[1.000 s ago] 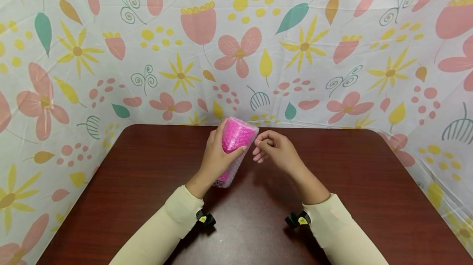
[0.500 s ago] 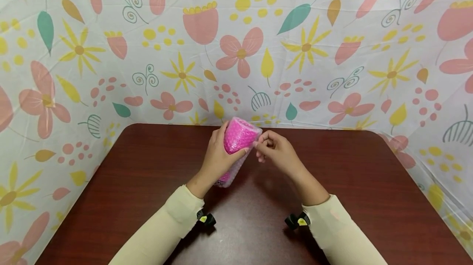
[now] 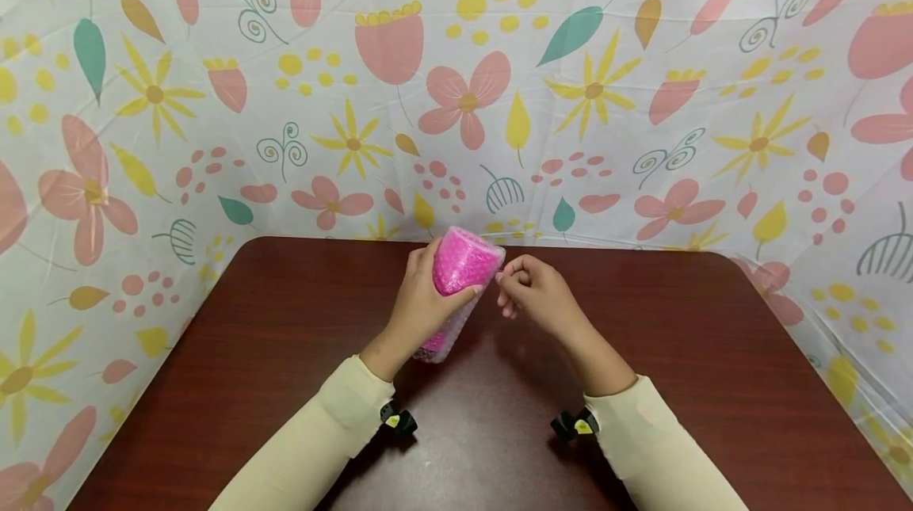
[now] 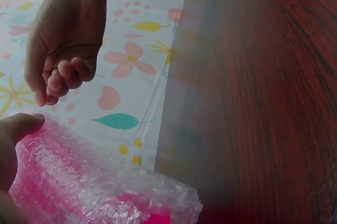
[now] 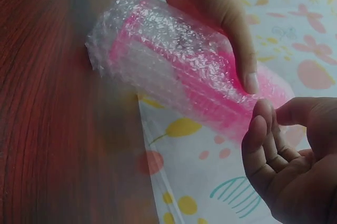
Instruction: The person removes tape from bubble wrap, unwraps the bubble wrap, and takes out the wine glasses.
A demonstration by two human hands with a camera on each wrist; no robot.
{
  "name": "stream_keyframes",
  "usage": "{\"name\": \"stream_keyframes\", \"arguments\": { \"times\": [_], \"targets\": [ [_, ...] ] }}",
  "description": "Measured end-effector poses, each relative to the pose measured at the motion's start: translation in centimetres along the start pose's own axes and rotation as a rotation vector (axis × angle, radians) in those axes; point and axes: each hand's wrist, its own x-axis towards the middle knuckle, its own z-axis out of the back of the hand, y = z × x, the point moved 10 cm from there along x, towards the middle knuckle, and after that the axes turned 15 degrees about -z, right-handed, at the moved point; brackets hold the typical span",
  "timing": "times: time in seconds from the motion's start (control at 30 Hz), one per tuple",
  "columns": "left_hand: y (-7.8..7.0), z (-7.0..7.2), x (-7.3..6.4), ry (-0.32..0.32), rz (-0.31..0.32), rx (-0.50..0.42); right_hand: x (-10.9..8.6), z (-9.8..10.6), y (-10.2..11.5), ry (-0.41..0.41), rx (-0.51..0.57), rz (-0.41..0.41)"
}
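Observation:
A bright pink object in clear bubble wrap (image 3: 465,264) is held tilted above the table in the head view. The kind of object inside is obscured by the wrap. My left hand (image 3: 419,295) grips the package from its left side, its thumb across the front. My right hand (image 3: 540,289) is at the package's upper right edge, fingers curled and thumb tip close to the index finger. In the right wrist view, the right fingertips (image 5: 263,109) overlap the end of the wrap (image 5: 152,39); I cannot tell whether they pinch a bit of it.
Beneath the hands is a dark reddish-brown wooden table (image 3: 285,337) with rounded far corners. Directly behind it hangs a white cloth (image 3: 456,99) printed with flowers and leaves. Small black devices (image 3: 574,424) are worn at both wrists.
My right thumb came forward onto the package's edge, then drew back slightly to the right. The package's top corner shifted a little to the right while the left hand kept its grip.

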Motion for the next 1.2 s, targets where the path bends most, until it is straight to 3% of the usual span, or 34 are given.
{"name": "stream_keyframes", "arguments": {
  "times": [0.13,0.3,0.67,0.87,1.1,1.2],
  "targets": [
    [0.1,0.1,0.0,-0.009,0.008,-0.003,0.0,-0.3,-0.4,0.026,0.013,-0.039],
    [0.1,0.0,0.1,-0.013,-0.002,0.0,0.0,-0.6,-0.1,0.072,0.059,-0.008],
    [0.1,-0.8,0.1,0.089,-0.016,0.032,-0.1,-1.1,0.3,0.128,0.078,0.023],
    [-0.2,-0.4,0.2,0.071,-0.035,0.011,0.0,-1.2,0.4,0.164,0.071,0.039],
    [-0.4,0.0,0.3,0.044,-0.026,0.017,0.1,-0.6,0.1,0.089,0.033,0.019],
    [-0.4,-0.1,0.3,0.051,-0.016,0.018,0.1,-0.6,0.1,0.093,0.051,0.018]
  ]
}}
